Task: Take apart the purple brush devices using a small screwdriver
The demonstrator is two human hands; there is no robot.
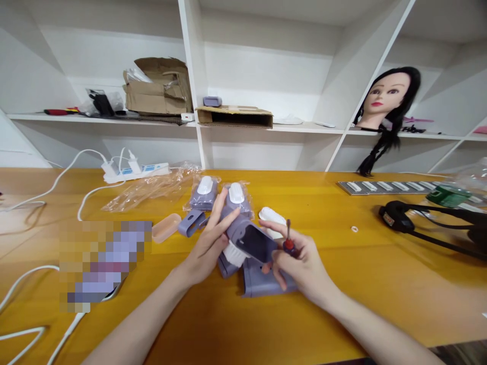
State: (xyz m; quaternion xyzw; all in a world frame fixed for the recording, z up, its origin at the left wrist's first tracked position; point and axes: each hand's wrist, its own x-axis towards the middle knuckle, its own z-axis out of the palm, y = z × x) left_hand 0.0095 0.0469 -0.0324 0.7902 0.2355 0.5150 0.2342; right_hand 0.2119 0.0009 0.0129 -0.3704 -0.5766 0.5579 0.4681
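My left hand (205,249) is closed around a purple plastic housing (243,229), tilted so its dark hollow side faces up and to the right. A short screwdriver (289,244) with a red and dark handle stands tip up in my right hand (304,263), whose fingers also reach the housing's right end. Under the hands lie a flat purple piece (254,282) and a white ribbed part (235,254), partly hidden. A small purple bracket (191,223) rests left of the housing. Behind it is a white brush-like part (272,217).
Two bagged purple units with white tops, a left one (204,195) and a right one (236,194), lie behind. A peach tray (166,228) and a pixelated phone-like object (114,263) sit left. At right are a grey strip (384,188) and black headgear (403,215).
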